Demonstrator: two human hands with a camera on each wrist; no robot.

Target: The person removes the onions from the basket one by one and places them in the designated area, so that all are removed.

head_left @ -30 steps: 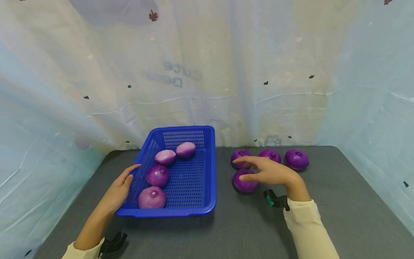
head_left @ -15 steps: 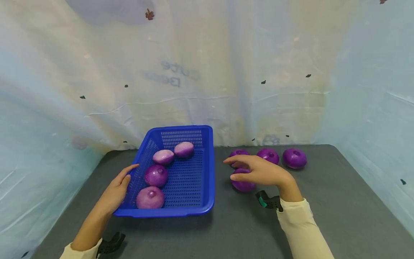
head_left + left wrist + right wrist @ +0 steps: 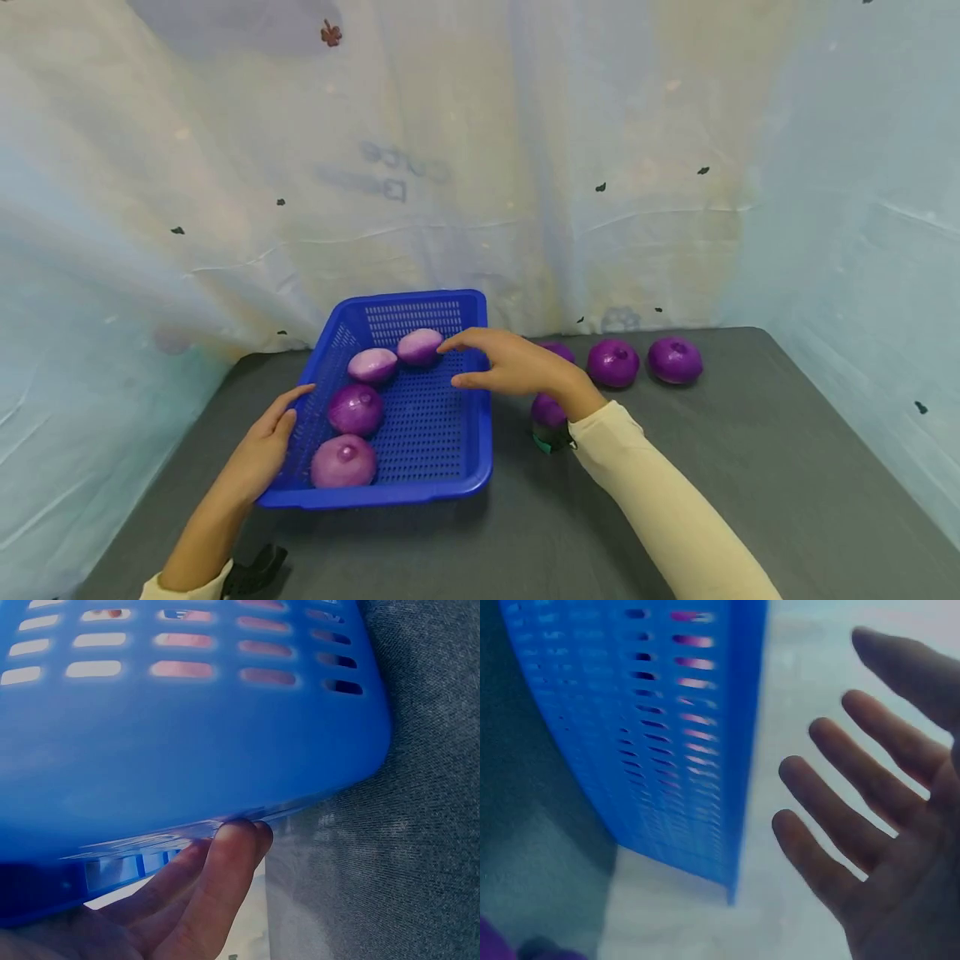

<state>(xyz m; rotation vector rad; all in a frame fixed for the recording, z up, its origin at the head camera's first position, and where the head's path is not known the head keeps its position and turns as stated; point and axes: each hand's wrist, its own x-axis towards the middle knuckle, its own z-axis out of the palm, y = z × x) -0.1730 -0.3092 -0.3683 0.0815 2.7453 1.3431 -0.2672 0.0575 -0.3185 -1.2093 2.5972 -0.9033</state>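
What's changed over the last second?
The right hand moved left, from near the onions on the table to above the right rim of the blue basket, holding nothing. The left hand stayed at its left rim; four onions in the basket and four on the table look unmoved.

The basket (image 3: 423,425) is blue, the onions (image 3: 356,409) purple to pinkish-white, the curtain (image 3: 465,108) pale, its lettering (image 3: 393,190) perhaps bluish.
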